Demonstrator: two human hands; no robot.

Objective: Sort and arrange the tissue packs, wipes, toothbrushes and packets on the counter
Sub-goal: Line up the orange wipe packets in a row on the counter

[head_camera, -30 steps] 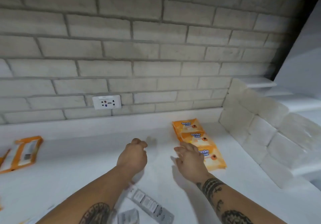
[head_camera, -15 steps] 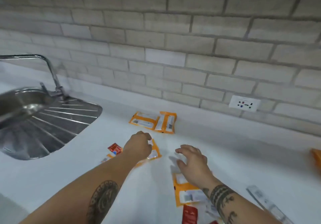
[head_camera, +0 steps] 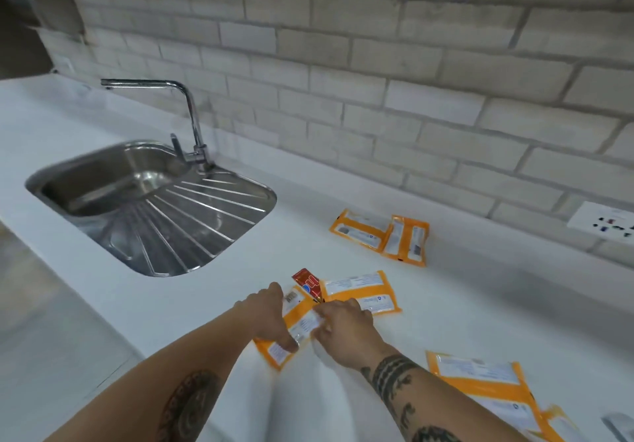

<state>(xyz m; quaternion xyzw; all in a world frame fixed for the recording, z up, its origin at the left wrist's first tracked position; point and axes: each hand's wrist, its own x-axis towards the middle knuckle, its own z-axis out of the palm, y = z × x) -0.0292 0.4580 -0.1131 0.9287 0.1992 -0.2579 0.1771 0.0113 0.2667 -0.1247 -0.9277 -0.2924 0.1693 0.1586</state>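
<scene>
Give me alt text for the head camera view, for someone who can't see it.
The left hand and right hand hold an orange wipes pack on a white counter, beside a small red packet. More orange packs lie around, and a steel sink with a tap sits to the left.

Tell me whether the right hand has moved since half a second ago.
Yes. The right hand shifted left, toward the sink, onto the orange pack beside the red packet.
</scene>
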